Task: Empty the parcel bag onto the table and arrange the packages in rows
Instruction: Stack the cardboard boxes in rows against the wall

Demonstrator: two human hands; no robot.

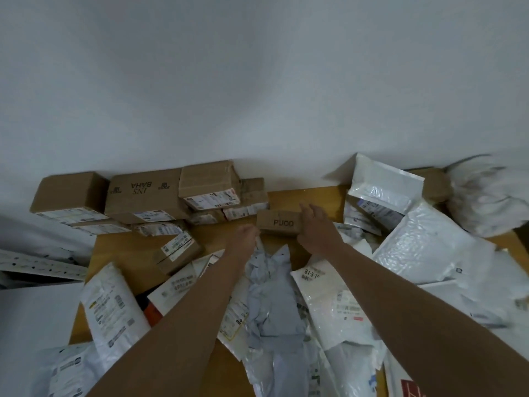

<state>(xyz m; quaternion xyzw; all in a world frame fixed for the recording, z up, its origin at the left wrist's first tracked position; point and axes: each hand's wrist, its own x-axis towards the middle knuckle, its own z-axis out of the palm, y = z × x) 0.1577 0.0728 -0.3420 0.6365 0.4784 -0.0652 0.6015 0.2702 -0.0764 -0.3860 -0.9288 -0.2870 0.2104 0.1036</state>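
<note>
A small brown cardboard box marked PUCO (279, 222) lies on the wooden table (309, 197) near the wall. My right hand (316, 229) grips its right end, fingers curled over the top. My left hand (243, 239) touches its left end; its fingers are hidden behind the hand. A row of brown boxes (148, 196) stands along the wall at the back left. A smaller labelled box (177, 255) lies loose in front of them. White and grey mailer bags (274, 299) lie in a heap under my forearms.
White bubble mailers (423, 247) pile up at the right, one (383, 184) leaning against the wall. A blurred white bag (486, 193) sits at the far right. A white surface (31, 310) borders the table's left edge. Bare wood shows between the box row and the right pile.
</note>
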